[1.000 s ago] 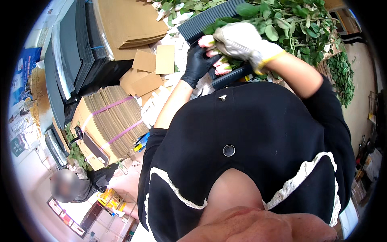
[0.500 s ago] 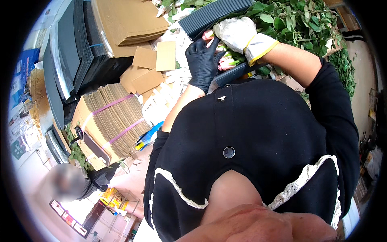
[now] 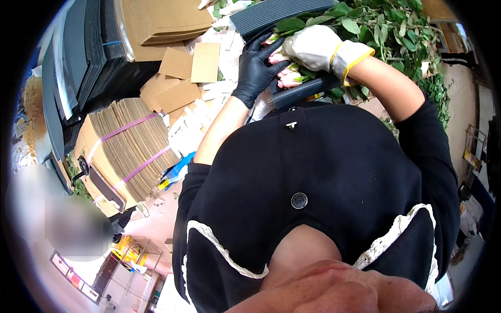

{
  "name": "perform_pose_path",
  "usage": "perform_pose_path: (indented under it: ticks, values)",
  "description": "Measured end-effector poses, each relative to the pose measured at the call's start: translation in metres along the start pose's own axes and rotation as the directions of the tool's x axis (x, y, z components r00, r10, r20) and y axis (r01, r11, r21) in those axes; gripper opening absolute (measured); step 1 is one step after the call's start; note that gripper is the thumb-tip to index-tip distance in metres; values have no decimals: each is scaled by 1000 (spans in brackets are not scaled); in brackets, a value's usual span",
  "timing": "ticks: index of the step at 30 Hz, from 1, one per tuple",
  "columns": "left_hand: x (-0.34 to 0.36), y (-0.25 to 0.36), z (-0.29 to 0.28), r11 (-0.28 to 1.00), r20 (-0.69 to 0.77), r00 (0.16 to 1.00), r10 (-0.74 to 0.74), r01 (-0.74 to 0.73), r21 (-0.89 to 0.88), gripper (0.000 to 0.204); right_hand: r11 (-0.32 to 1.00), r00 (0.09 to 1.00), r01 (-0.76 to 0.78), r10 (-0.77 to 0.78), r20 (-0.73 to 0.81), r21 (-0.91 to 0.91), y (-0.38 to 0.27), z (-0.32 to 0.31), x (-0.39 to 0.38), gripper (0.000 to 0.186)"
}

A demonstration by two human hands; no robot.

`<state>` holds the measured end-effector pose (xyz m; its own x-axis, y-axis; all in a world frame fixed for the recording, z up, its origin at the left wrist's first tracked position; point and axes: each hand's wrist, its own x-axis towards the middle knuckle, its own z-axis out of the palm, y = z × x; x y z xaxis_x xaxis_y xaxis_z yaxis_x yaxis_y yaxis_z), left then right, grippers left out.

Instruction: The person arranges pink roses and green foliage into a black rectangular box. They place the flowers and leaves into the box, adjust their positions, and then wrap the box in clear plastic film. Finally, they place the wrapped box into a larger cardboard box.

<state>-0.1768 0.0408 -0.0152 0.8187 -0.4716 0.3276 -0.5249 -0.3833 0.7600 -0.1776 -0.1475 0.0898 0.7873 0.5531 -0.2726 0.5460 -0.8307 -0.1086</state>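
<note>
Pink roses [image 3: 290, 79] lie with their heads toward my left, between a dark ribbed panel [image 3: 279, 16] on the far side and a dark bar [image 3: 305, 92] nearest my body. My left hand [image 3: 257, 72], in a black glove, rests against the rose heads with its fingers stretched and apart. Over the stems just behind the heads, my right hand [image 3: 315, 49] curls in a white glove with a yellow edge; its fingertips are partly hidden. Green leaves [image 3: 376, 28] spread beyond and to the right of it.
Loose cardboard pieces [image 3: 180, 78] and white scraps [image 3: 190, 122] lie left of my hands. Further left stand a strapped cardboard stack [image 3: 128, 146], dark sheets [image 3: 96, 57] and brown cardboard sheets [image 3: 162, 21]. A phone [image 3: 107, 188] is at the strapped stack. Another person [image 3: 78, 227], blurred, is at lower left.
My left fingers have stretched further over the rose heads. My right hand has shifted slightly right, and leaves now show above it. The whole view has swung a little.
</note>
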Motion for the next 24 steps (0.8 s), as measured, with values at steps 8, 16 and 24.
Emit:
perform_pose_path:
  ticks: [8, 16, 24]
  values:
    - [-18, 6, -19, 959, -51, 992, -114, 96, -266, 47, 983, 954, -55, 0, -299, -176, -19, 19, -9, 13]
    - [-30, 25, -8, 989, -44, 989, -144, 145, 13, 56, 988, 947, -46, -4, -322, -149, -18, 15, -8, 10]
    - [-35, 15, 8, 984, -79, 980, -180, 180, -2, 60, 979, 985, -19, -16, -172, -201, -7, 11, -6, 8]
